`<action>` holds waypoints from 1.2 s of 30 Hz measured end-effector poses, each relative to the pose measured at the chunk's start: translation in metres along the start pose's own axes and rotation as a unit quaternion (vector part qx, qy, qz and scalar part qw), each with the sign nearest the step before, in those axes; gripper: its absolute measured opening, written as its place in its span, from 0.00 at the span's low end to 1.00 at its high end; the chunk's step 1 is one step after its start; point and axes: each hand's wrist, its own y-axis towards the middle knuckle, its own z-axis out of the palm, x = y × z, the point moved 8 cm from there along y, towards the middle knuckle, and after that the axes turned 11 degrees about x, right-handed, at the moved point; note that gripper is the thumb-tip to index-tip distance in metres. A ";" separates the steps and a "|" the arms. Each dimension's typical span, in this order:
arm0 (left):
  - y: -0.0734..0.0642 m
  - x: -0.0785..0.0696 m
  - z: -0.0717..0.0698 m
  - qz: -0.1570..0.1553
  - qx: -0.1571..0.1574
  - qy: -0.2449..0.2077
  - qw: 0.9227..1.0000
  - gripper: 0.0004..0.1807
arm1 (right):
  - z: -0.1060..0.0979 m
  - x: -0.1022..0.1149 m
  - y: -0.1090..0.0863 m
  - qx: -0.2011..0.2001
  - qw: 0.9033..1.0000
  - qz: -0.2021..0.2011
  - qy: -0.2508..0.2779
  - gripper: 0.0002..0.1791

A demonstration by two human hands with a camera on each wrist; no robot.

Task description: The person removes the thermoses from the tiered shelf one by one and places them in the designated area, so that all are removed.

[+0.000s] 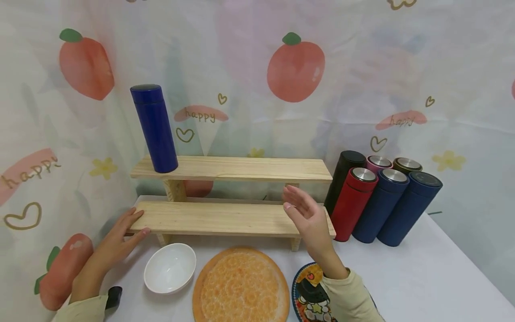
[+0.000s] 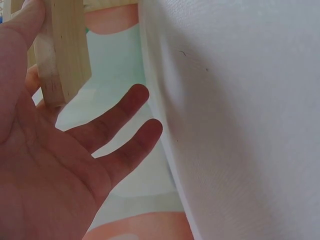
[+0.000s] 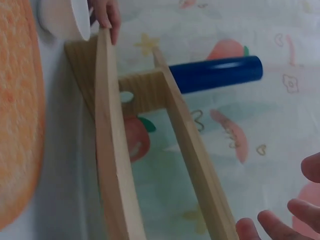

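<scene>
A two-tier wooden shelf [image 1: 237, 218] stands against the cloth backdrop. My left hand [image 1: 116, 246] holds the left end of its lower board, thumb at the front edge; in the left wrist view the board's end [image 2: 65, 55] sits between thumb and fingers, while two other fingers [image 2: 125, 145] stick out free. Over the right part of the lower board, my right hand [image 1: 307, 219] is raised with fingers extended and nothing in it. Its fingertips [image 3: 270, 222] show at the lower right of the right wrist view. A dark blue thermos [image 1: 154, 129] stands upright at the upper board's left end.
Right of the shelf stand several thermoses, among them a red one [image 1: 356, 203], a black one [image 1: 342, 179] and a navy one [image 1: 410, 210]. In front lie a white bowl [image 1: 170, 268], a round pizza-like mat [image 1: 241, 286] and a patterned plate [image 1: 311, 290], partly behind my right sleeve.
</scene>
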 end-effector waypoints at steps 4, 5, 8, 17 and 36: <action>0.000 0.002 0.000 -0.010 0.006 0.007 1.000 0.44 | 0.019 -0.008 0.002 0.018 1.000 0.009 0.010 0.26; 0.000 0.003 0.000 -0.015 0.008 0.010 1.000 0.44 | 0.024 -0.010 0.003 0.024 1.000 0.010 0.014 0.26; -0.001 0.006 0.001 -0.022 0.007 0.013 1.000 0.45 | 0.040 -0.014 0.008 0.045 0.999 0.011 0.023 0.27; -0.001 0.003 0.000 -0.019 0.002 0.008 1.000 0.45 | 0.083 -0.019 0.031 0.081 0.994 0.026 0.062 0.31; -0.001 0.004 -0.001 0.007 -0.025 -0.007 1.000 0.40 | 0.164 -0.002 0.098 0.107 0.990 0.026 0.089 0.36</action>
